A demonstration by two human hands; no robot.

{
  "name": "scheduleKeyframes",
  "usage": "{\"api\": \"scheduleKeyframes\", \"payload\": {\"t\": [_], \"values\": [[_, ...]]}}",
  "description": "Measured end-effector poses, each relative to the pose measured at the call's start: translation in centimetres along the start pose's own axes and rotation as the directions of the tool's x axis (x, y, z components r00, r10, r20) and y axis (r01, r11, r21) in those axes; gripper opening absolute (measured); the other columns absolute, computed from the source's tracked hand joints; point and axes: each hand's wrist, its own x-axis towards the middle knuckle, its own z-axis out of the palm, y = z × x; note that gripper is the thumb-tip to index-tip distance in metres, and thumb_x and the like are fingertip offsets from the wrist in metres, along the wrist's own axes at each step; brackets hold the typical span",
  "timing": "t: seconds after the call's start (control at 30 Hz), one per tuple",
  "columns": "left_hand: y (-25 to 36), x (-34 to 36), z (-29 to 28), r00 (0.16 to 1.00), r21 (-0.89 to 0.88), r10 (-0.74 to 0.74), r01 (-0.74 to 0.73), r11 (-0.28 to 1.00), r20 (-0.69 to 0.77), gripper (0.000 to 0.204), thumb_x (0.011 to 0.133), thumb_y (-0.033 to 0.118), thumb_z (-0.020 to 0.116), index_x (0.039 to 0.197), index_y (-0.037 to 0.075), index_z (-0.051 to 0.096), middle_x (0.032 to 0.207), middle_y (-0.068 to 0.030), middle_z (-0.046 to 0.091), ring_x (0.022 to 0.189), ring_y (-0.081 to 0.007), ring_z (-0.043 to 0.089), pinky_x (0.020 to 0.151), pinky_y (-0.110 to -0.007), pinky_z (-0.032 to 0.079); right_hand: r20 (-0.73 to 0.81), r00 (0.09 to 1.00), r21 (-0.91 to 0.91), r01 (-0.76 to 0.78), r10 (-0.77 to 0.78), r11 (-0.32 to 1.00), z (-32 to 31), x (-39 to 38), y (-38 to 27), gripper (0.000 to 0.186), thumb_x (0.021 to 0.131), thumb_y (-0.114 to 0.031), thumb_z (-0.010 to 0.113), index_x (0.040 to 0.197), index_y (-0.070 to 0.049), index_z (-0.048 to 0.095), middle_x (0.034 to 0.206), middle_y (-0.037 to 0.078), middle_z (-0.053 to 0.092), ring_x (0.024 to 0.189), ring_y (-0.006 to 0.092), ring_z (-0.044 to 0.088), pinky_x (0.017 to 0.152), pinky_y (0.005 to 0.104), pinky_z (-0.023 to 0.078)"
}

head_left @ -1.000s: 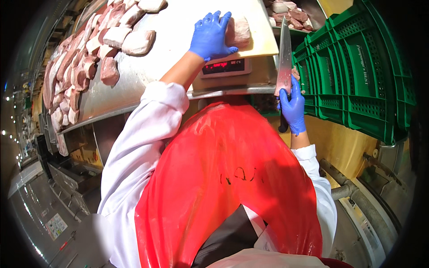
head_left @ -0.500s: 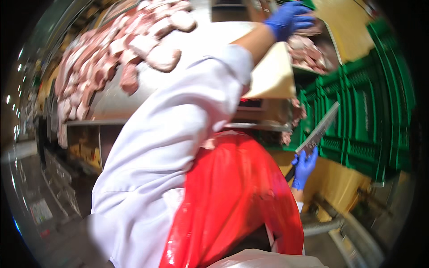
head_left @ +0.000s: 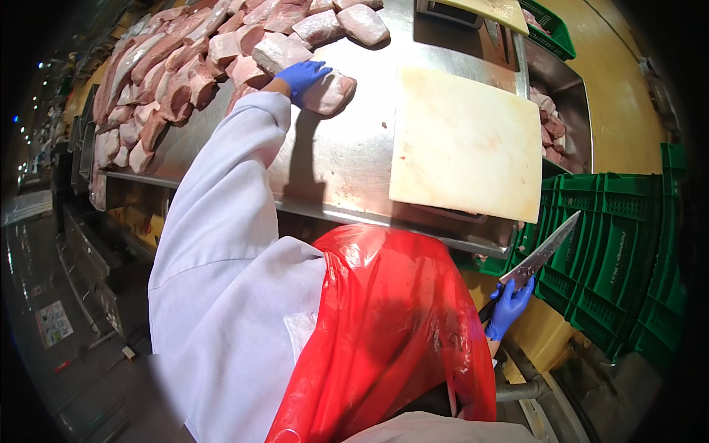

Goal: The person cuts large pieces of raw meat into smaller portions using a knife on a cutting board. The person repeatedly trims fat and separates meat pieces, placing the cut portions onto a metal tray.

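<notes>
My left hand (head_left: 301, 77), in a blue glove, lies on the top end of a pale, fat-covered piece of meat (head_left: 330, 94). Its fingers are stretched out over the piece, and the thumb is hidden. That piece is at the near right edge of a large pile of meat pieces (head_left: 173, 92) on the steel table (head_left: 347, 159). My right hand (head_left: 509, 305), also gloved in blue, is closed round the dark handle of a knife (head_left: 541, 252). The blade points up and right, in front of the green crates. A cutting board (head_left: 465, 144) lies on the table between my hands, with a few specks on it.
Green crates (head_left: 598, 251) stand at the right, close to the knife. Beyond the board, a steel tub (head_left: 580, 96) holds more meat pieces. A green basket (head_left: 554, 29) and a second board (head_left: 487, 11) are at the far right. My red apron meets the table's near edge.
My left hand has moved from above the tub at the far right, across the board, to the meat pile at left. The knife stays in my right hand, slightly lower.
</notes>
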Motion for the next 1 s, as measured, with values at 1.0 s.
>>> {"api": "scheduleKeyframes", "payload": {"t": [1.0], "values": [[14.9, 0.0, -12.5, 0.824, -0.786, -0.283, -0.279, 0.551, -0.491, 0.098, 0.058, 0.029, 0.082, 0.143, -0.001, 0.041, 0.136, -0.0172, 0.054, 0.127, -0.031, 0.052, 0.108, -0.042, 0.042, -0.118, 0.992, 0.022, 0.049, -0.046, 0.999, -2.6, -1.8, -2.0, 0.055, 0.096, 0.0, 0.058, 0.148, 0.0, 0.037, 0.087, 0.008, 0.064, 0.058, 0.0087, 0.057, 0.049, 0.0234, 0.046]]}}
